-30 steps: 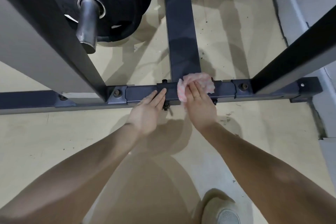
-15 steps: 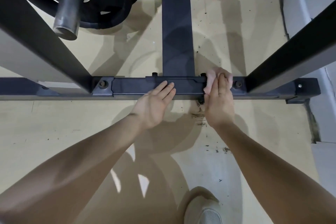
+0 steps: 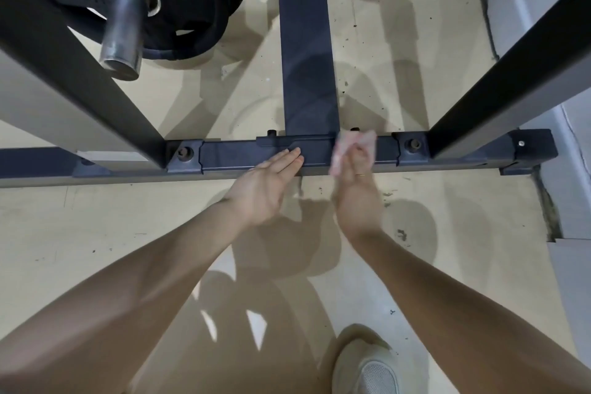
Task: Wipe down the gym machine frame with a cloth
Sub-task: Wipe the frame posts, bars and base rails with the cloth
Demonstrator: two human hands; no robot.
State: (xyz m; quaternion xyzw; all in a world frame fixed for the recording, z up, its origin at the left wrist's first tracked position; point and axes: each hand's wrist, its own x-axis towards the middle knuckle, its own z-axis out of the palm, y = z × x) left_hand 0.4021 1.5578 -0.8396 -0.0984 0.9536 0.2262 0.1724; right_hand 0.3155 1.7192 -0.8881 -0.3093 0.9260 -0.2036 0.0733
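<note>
Head cam, looking down. Dark base bar (image 3: 243, 158) of the frame runs L to R across mid-frame, just above centre. Left hand (image 3: 265, 189) lies flat, fingers straight, tips resting on the bar's top near centre – holding nothing. Right hand (image 3: 356, 182) just to its right, fingers curled round a pink cloth (image 3: 343, 147), pressing it onto the bar right where the centre beam (image 3: 305, 41) joins. Cloth is blurred, so folds can't be made out. Ring on one right finger.

Two posts rise from the bar: left post (image 3: 80, 73) slants to upper left, right post (image 3: 518, 67) to upper right. Bolts sit at both post feet. Upper left: black plates (image 3: 198, 3) on a steel sleeve (image 3: 123, 29). Pale floor (image 3: 96, 233) w/ dark specks. Bottom right of centre: a light shoe (image 3: 367, 368).
</note>
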